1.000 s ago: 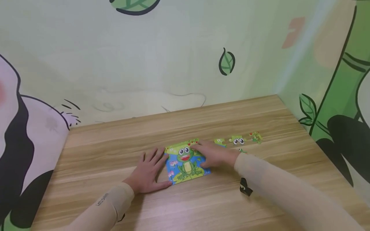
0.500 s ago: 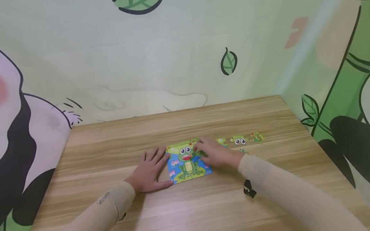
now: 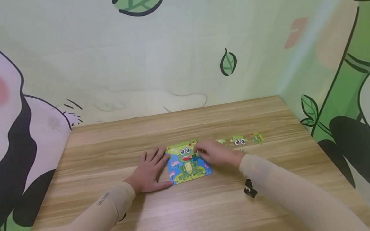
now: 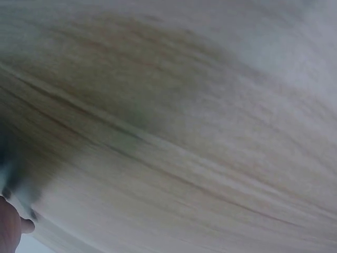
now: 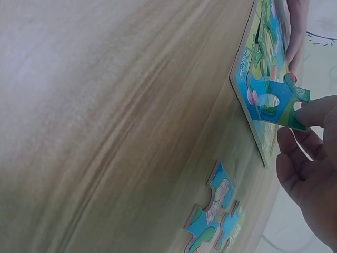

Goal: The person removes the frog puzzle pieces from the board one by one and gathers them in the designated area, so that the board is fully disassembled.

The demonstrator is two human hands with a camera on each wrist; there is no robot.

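Observation:
A frog jigsaw puzzle board (image 3: 188, 162) lies on the wooden table. My left hand (image 3: 148, 171) rests flat beside it, fingers spread, with fingertips and thumb at the board's left edge. Over the board's upper right part, my right hand (image 3: 215, 152) pinches a blue and green puzzle piece (image 5: 284, 103) between thumb and fingers. In the right wrist view this piece is tilted up from the board, its lower side still close to the picture. The left wrist view shows mostly table, with a bit of the left hand (image 4: 9, 226) at the lower left corner.
Right of the board lie several loose puzzle pieces, among them one with frog eyes (image 3: 239, 141) and a green one with red spots (image 3: 257, 138). My right hand and forearm partly cover others. The table (image 3: 115, 141) meets a painted wall (image 3: 130, 64) at the back.
My right hand's fingers have drawn in from lying over the board's right side and now pinch a piece, tilting it up. The left hand stays in place.

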